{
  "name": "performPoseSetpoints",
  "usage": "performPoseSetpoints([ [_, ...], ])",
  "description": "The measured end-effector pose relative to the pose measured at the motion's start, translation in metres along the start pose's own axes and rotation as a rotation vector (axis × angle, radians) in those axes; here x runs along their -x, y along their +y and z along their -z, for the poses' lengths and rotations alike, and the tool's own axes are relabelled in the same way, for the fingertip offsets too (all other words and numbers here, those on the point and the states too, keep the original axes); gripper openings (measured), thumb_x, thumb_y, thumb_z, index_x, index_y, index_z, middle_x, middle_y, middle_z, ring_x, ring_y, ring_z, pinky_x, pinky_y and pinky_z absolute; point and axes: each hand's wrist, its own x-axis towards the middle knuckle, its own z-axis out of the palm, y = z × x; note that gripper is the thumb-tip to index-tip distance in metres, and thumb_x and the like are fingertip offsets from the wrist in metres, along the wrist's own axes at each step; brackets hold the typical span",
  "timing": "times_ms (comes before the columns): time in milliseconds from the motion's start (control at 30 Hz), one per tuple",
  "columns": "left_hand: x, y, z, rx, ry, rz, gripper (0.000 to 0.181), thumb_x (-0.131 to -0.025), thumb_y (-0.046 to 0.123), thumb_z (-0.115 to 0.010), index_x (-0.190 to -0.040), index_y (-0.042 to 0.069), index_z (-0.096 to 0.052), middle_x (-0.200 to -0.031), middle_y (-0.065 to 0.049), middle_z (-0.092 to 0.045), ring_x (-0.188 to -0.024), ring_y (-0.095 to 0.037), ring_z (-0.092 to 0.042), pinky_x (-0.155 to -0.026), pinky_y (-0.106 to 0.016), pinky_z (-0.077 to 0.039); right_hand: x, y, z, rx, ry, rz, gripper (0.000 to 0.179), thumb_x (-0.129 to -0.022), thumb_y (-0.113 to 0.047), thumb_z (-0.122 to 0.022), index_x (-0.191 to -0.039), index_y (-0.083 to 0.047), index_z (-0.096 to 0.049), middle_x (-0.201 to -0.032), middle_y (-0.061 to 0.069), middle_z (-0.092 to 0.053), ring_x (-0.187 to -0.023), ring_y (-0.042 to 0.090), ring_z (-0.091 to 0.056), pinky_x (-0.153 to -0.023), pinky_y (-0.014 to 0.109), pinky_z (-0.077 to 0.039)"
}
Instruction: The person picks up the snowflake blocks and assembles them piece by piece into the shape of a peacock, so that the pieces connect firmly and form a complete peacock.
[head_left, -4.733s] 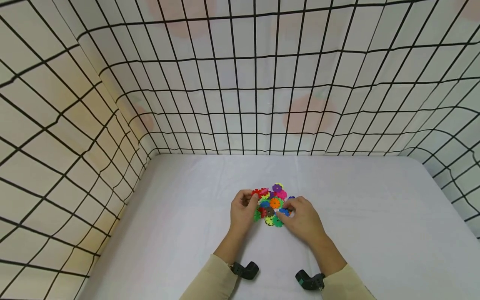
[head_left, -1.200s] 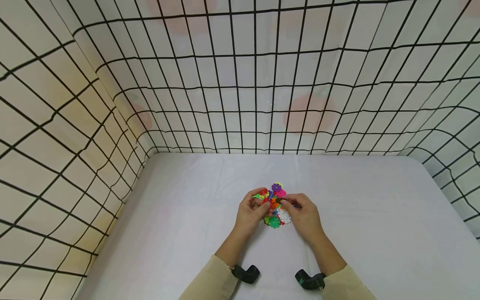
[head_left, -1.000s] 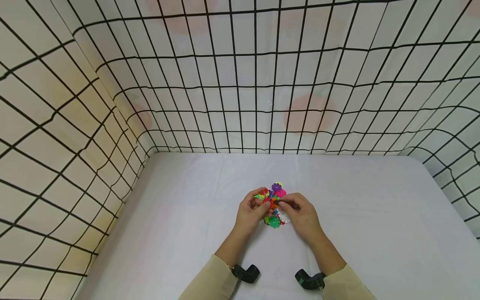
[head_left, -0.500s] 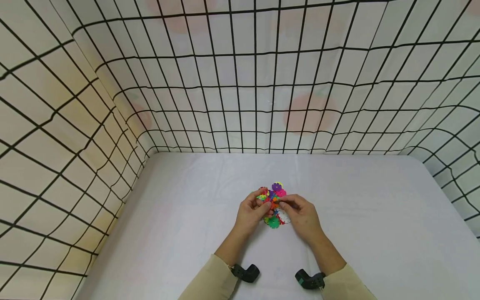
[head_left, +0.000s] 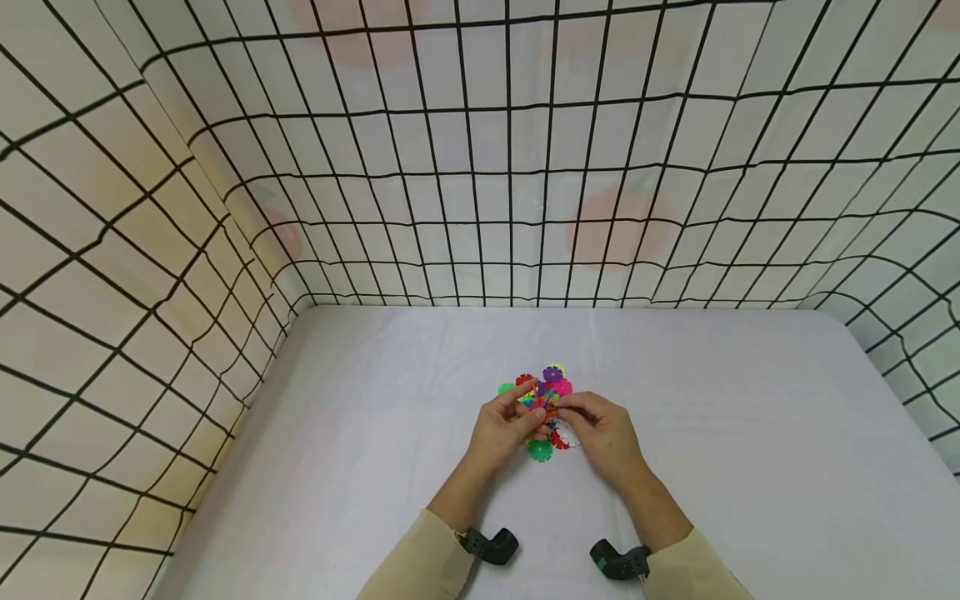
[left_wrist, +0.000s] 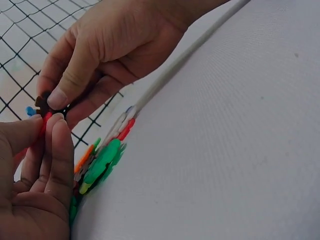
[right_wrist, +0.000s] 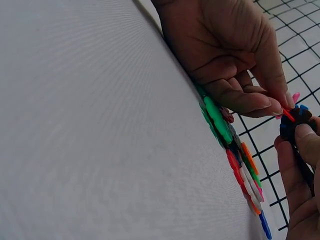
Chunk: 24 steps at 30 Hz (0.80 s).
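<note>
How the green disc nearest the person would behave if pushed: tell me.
The green disc looks thin and flat, so it would probably slide rather than roll. Its even, unbent face suggests stiff plastic, unlikely to flop. The notched rim could snag on the nearby red disc.

Inscriptions and markings: none legible. No text, label, brand, number or sign is showing readably in the head, left wrist or right wrist view.
</note>
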Motion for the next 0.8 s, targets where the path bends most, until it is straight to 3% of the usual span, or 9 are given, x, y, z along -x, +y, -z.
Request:
performPoseSetpoints([
  [200,0.0003,0.0009,-0.0022,0.032,0.007,-0.026,0.056,-0.096,-0.005,-0.063,-0.149,-0.005,-0.044,-0.084,0.002,-0.058,-0.068,-0.004,-0.071,-0.070,-0.020,-0.061,-0.0008,-0.0006,0.0009,0.057,0.006,0.000,0.016,-0.094,-0.011,-0.074,-0.109,-0.015,-0.076,-0.109,0.004,-0.075,-0.099,0.013,-0.069,-0.082,0.013,-0.056],
  [367,0.0010,0.0013,-0.0040,0.063,0.057,-0.055,0.056,-0.096,-0.003,-0.065,-0.148,-0.007,-0.044,-0.093,-0.003,-0.061,-0.073,-0.005,-0.072,-0.071,-0.022,-0.062,-0.0024,-0.0009,0.0037,0.277,-0.024,-0.044,0.022,-0.091,-0.015,-0.077,-0.113,-0.013,-0.073,-0.112,0.005,-0.068,-0.096,0.018,-0.064,-0.081,0.024,-0.057],
  [567,0.0009,-0.0006,-0.0033,0.118,0.082,-0.054,0.054,-0.096,-0.008,-0.060,-0.148,-0.004,-0.045,-0.097,-0.003,-0.059,-0.076,-0.006,-0.073,-0.072,-0.022,-0.062,-0.0031,-0.0025,0.0060,0.517,-0.153,-0.136,0.038,-0.086,-0.030,-0.081,-0.117,-0.009,-0.074,-0.106,0.007,-0.068,-0.096,0.022,-0.062,-0.084,0.043,-0.057],
  [667,0.0006,-0.0011,-0.0028,0.121,0.080,-0.055,0.054,-0.096,-0.008,-0.059,-0.148,-0.004,-0.044,-0.097,-0.002,-0.058,-0.076,-0.005,-0.073,-0.072,-0.022,-0.062,-0.0033,-0.0046,0.0069,0.513,-0.178,-0.179,0.038,-0.088,-0.029,-0.079,-0.119,-0.009,-0.072,-0.103,0.007,-0.069,-0.091,0.021,-0.061,-0.079,0.039,-0.057],
  [800,0.0004,-0.0006,-0.0023,0.133,0.076,-0.053,0.053,-0.095,-0.006,-0.061,-0.146,-0.006,-0.043,-0.097,-0.005,-0.061,-0.076,-0.007,-0.074,-0.073,-0.023,-0.063,-0.0030,-0.0051,0.0069,0.391,-0.136,-0.216,0.031,-0.094,-0.026,-0.074,-0.121,-0.012,-0.071,-0.097,0.006,-0.066,-0.086,0.019,-0.056,-0.070,0.027,-0.052],
])
